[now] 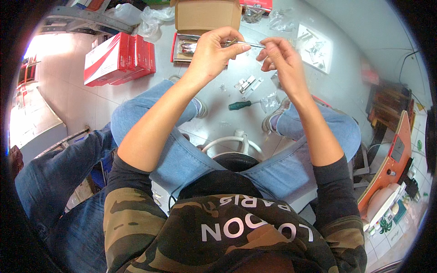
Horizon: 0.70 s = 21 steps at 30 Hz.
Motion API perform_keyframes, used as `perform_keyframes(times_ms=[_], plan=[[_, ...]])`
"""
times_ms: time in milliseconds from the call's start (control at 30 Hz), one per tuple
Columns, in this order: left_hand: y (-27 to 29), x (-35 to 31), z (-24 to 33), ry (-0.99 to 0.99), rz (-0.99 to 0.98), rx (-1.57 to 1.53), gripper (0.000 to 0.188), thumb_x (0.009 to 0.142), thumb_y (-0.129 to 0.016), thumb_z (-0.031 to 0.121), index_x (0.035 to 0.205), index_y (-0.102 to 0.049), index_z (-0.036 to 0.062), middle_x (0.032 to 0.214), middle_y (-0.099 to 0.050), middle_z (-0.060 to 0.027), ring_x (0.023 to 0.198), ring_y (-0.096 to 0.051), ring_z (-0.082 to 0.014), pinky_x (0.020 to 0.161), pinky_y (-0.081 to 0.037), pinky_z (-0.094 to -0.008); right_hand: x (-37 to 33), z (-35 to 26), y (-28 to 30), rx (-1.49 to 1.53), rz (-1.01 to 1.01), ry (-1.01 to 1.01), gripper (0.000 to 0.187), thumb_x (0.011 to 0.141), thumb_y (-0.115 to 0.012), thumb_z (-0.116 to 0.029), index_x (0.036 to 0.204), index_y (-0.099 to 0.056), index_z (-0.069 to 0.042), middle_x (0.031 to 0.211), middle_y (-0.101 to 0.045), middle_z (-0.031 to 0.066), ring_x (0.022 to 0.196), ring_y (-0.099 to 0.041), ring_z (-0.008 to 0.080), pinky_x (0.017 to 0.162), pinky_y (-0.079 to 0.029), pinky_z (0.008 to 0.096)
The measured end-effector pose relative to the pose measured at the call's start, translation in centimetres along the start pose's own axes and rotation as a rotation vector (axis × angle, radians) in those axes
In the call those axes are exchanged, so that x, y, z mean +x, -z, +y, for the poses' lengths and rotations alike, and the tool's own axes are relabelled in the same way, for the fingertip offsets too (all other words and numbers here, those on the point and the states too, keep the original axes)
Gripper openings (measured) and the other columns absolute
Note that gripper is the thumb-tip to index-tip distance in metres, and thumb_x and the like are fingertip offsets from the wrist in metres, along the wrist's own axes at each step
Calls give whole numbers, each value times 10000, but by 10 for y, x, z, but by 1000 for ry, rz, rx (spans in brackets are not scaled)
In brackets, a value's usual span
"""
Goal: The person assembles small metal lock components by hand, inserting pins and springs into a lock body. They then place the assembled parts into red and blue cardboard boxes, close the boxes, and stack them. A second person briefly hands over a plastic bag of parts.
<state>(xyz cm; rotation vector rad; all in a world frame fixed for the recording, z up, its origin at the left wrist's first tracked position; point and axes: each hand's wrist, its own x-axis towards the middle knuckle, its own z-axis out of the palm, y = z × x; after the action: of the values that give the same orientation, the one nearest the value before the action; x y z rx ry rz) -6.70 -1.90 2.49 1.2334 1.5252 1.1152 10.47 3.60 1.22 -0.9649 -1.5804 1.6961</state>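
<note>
My left hand (pixel 213 51) is closed around a slim silvery metal rod (pixel 256 45), which points to the right from between thumb and fingers. My right hand (pixel 281 55) meets the rod's far end, its thumb and forefinger pinched together there and the other fingers curled. What exactly the rod belongs to is too small to make out. Beneath the hands lies an open cardboard box (pixel 207 17) with shiny metal pieces in its tray. Small white and metal parts (pixel 247 85) are on the floor, near a screwdriver with a dark green handle (pixel 240 105).
Red and white boxes (pixel 119 59) stand at the left. A white tray of small metal parts (pixel 314 48) lies at the far right, with clear plastic bags (pixel 281 20) beyond. Another person's jeans-clad leg (pixel 63 168) is close on my left. An orange-brown board (pixel 387 159) leans at right.
</note>
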Motion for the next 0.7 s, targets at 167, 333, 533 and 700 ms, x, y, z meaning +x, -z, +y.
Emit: perform_keyframes(times_ms=[167, 333, 533, 700], plan=[[-1, 0, -1, -32, -6, -18, 159, 762, -666, 180, 835, -609, 50, 704, -581, 6, 636, -494, -45, 550, -396, -202, 1, -1, 2, 4, -23, -89, 207, 871, -514, -230, 851, -545, -26, 662, -579, 38, 546, -512, 79, 501, -413, 201], [0, 0, -1, -17, -14, -28, 163, 761, -668, 177, 838, -609, 46, 704, -582, 6, 618, -485, -45, 537, -385, -200, -1, -4, 4, -75, -55, 51, 255, 897, -469, -272, 904, -502, -19, 710, -571, 63, 550, -496, 94, 551, -411, 208], [0, 0, -2, -11, -25, 1, 159, 758, -670, 172, 834, -609, 45, 703, -581, 4, 637, -500, -47, 560, -403, -201, -3, -6, 3, -55, -53, 24, 234, 896, -475, -250, 889, -501, -18, 717, -569, 64, 571, -499, 95, 554, -416, 214], [-1, 0, -4, -41, -35, -8, 148, 757, -668, 160, 830, -608, 45, 722, -587, 1, 652, -504, -46, 569, -412, -204, -2, -4, 2, -42, -94, -66, 220, 893, -481, -236, 866, -506, -19, 728, -569, 67, 593, -505, 97, 551, -423, 224]])
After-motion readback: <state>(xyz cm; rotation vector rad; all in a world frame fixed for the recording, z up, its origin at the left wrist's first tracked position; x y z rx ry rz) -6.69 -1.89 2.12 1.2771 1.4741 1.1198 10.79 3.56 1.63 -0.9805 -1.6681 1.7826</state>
